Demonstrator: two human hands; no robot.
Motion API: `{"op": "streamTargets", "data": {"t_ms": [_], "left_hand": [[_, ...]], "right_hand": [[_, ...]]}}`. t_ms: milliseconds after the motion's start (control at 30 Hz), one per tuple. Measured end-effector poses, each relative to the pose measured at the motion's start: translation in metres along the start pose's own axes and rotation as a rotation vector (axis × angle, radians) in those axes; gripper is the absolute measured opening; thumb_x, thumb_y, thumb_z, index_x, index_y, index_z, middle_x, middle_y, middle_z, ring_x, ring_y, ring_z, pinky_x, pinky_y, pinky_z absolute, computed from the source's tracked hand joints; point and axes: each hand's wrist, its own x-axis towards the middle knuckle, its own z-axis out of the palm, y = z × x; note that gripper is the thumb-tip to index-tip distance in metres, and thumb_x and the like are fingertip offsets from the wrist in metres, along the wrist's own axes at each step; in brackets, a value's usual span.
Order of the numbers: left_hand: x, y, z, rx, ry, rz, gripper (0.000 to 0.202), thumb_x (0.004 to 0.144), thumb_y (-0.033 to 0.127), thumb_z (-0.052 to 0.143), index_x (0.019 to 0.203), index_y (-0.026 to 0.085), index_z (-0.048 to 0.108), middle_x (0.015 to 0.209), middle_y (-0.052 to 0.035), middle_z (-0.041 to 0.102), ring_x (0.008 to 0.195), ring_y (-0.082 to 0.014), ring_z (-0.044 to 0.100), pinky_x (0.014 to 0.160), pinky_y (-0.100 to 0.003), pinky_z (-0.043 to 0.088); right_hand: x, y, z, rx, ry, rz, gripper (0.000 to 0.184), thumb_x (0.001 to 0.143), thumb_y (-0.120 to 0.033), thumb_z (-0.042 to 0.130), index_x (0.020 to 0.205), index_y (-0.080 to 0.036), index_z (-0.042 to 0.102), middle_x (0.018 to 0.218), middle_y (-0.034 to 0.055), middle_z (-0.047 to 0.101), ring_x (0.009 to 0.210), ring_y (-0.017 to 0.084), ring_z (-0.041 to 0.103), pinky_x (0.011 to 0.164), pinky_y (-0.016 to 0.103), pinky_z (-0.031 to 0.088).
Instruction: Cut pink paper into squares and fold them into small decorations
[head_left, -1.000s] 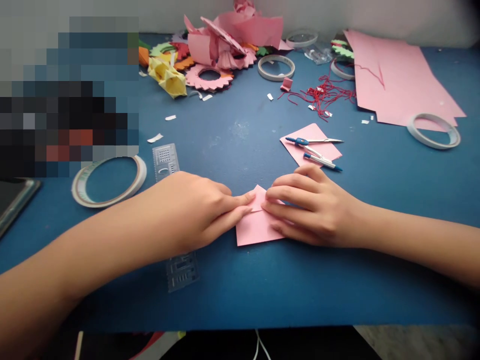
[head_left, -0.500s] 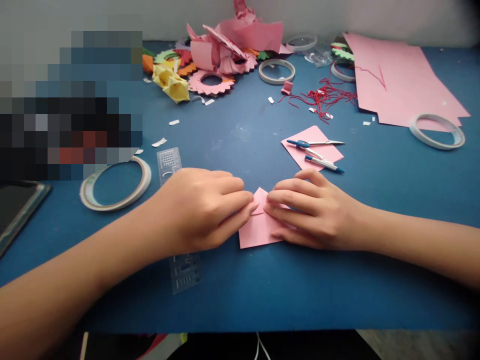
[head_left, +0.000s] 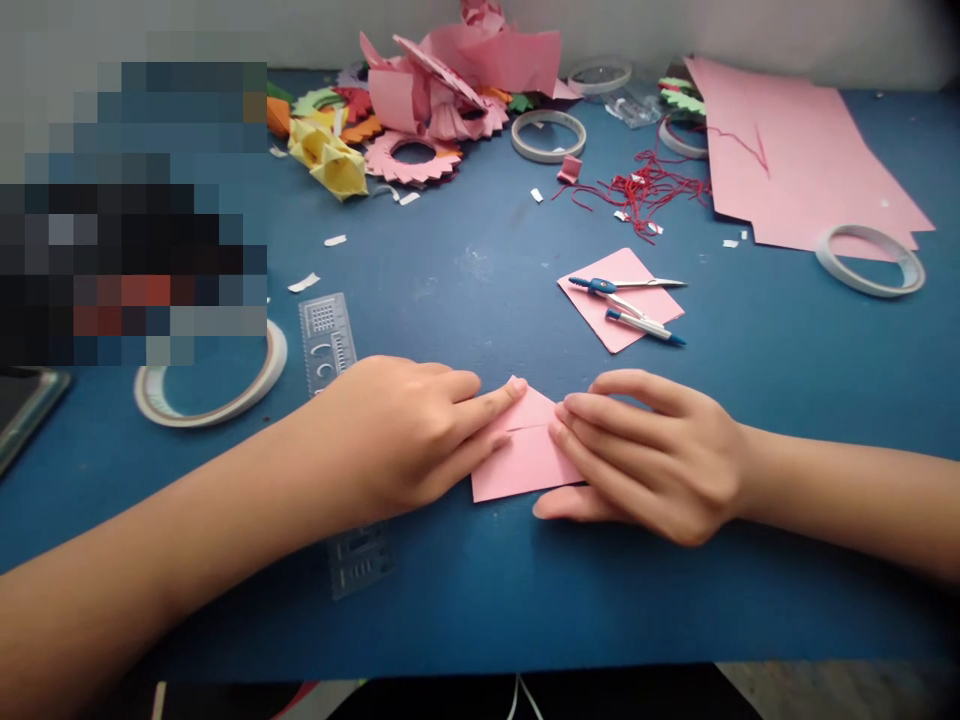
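Observation:
A folded pink sheet of paper (head_left: 525, 460) lies on the blue table, with its peaked top edge pointing away from me. My left hand (head_left: 409, 430) presses on its left side: the index finger reaches to the tip and the thumb rests apart near the fold line. My right hand (head_left: 649, 450) lies over the right edge, its fingers stretched along the paper and the thumb on the table below, so that corner is hidden. Behind the hands, a pair of compasses (head_left: 602, 287) rests on a square of pink paper (head_left: 611, 325).
A clear stencil ruler (head_left: 326, 330) runs under my left forearm, near a tape roll (head_left: 274, 370). Further back are paper rosettes (head_left: 412, 160), red thread (head_left: 645, 190) and a large pink sheet (head_left: 795, 160). Another tape roll (head_left: 870, 262) lies right. A pixelated area covers the upper left.
My left index finger has moved to the paper's tip, apart from the thumb. My right hand has slid right along the edge, thumb lowered, and more of the paper shows.

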Motion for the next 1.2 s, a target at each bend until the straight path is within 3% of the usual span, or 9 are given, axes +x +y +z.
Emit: {"op": "streamTargets", "data": {"t_ms": [100,167,333,500,567,667,833,1033,1200], "left_hand": [[0.0,0.001,-0.001,0.051,0.021,0.042,0.038,0.099,0.031,0.037,0.121,0.01,0.061,0.065,-0.0015,0.062,0.052,-0.0155,0.058,0.045,-0.028,0.036],[-0.001,0.004,-0.001,0.095,0.078,0.085,0.031,0.098,0.025,0.042,0.11,0.01,0.066,0.061,-0.0004,0.061,0.049,-0.015,0.056,0.044,-0.028,0.035],[-0.002,0.018,-0.006,0.131,0.11,0.086,0.032,0.096,0.026,0.044,0.087,0.01,0.069,0.055,-0.0001,0.056,0.045,-0.0163,0.053,0.042,-0.03,0.038],[-0.003,0.026,-0.014,0.085,0.095,0.073,0.037,0.093,0.025,0.048,0.059,0.018,0.059,0.049,0.0006,0.049,0.041,-0.0185,0.048,0.038,-0.033,0.039],[-0.005,0.028,-0.016,0.08,0.065,0.071,0.035,0.093,0.022,0.047,0.06,0.018,0.06,0.05,0.0004,0.05,0.042,-0.0191,0.05,0.038,-0.033,0.04],[-0.01,0.031,-0.015,0.093,0.021,0.093,0.031,0.094,0.017,0.041,0.079,0.012,0.068,0.054,-0.0014,0.055,0.043,-0.02,0.053,0.038,-0.034,0.042],[-0.021,0.036,-0.012,0.079,-0.02,0.004,0.035,0.094,0.024,0.038,0.101,0.005,0.067,0.056,-0.0034,0.058,0.042,-0.0221,0.055,0.038,-0.036,0.043],[-0.02,0.026,-0.018,0.103,-0.019,0.114,0.03,0.092,0.019,0.041,0.093,0.007,0.069,0.056,-0.004,0.059,0.043,-0.0198,0.055,0.038,-0.033,0.041],[-0.014,0.024,-0.02,0.063,-0.015,0.066,0.026,0.083,0.008,0.045,0.065,0.018,0.06,0.05,-0.0005,0.051,0.04,-0.0191,0.049,0.038,-0.033,0.039]], "right_hand": [[0.001,-0.002,-0.004,-0.048,0.012,-0.077,0.032,0.079,-0.04,0.073,0.061,-0.014,0.065,0.058,0.0038,0.063,0.06,0.016,0.058,0.067,0.034,0.052],[0.001,-0.003,-0.005,-0.05,0.015,-0.08,0.031,0.079,-0.039,0.073,0.064,-0.013,0.066,0.057,0.0029,0.062,0.058,0.016,0.058,0.065,0.034,0.051],[0.0,-0.001,-0.002,0.035,-0.006,0.019,0.024,0.085,-0.031,0.068,0.081,-0.008,0.068,0.061,0.0031,0.061,0.066,0.017,0.06,0.066,0.033,0.05],[0.0,0.003,0.002,0.146,-0.099,0.099,0.018,0.09,-0.019,0.059,0.073,-0.013,0.061,0.065,0.0029,0.057,0.07,0.016,0.058,0.065,0.033,0.048],[0.0,0.004,0.002,0.175,-0.101,0.102,0.021,0.089,-0.026,0.061,0.073,-0.012,0.061,0.065,0.0039,0.057,0.071,0.017,0.057,0.064,0.033,0.048],[0.0,0.005,0.002,0.196,-0.099,0.101,0.028,0.087,-0.035,0.065,0.075,-0.011,0.062,0.066,0.0049,0.057,0.072,0.018,0.058,0.062,0.033,0.048],[0.0,0.007,0.003,0.241,-0.141,0.124,0.033,0.086,-0.043,0.064,0.085,-0.01,0.063,0.074,0.0056,0.06,0.074,0.018,0.058,0.062,0.033,0.047],[0.001,0.008,0.002,0.265,-0.178,0.151,0.04,0.086,-0.05,0.061,0.089,-0.011,0.063,0.084,0.0083,0.064,0.077,0.019,0.058,0.063,0.033,0.047],[0.0,0.008,0.003,0.286,-0.176,0.147,0.02,0.091,-0.031,0.058,0.085,-0.012,0.062,0.087,0.0077,0.067,0.076,0.018,0.058,0.064,0.033,0.047]]}}
